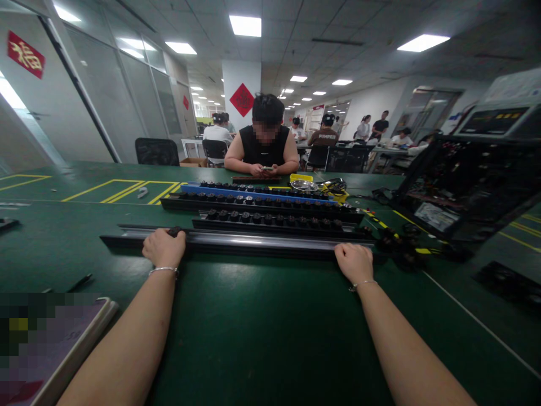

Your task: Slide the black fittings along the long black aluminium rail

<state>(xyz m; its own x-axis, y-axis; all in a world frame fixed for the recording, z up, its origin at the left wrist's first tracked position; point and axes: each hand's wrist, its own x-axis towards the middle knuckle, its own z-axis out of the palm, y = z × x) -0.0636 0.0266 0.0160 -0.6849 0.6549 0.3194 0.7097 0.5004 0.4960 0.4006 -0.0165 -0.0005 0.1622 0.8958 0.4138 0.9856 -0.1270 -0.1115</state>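
Observation:
A long black rail with a shiny channel lies crosswise on the green table in front of me. My left hand is closed over its left part, with a small black module showing at the fingers. Near the rail's right end, my right hand is closed on the rail, its fingertips hidden behind the fist. Just beyond lies a shorter black rail carrying a row of small round black modules. Farther back are another black rail and a blue rail, also lined with modules.
An open black cabinet of electronics stands at the right, loose black parts beside it. Yellow bins and a metal dish sit at the back. A notebook and pen lie at left. Opposite, a person holds a phone.

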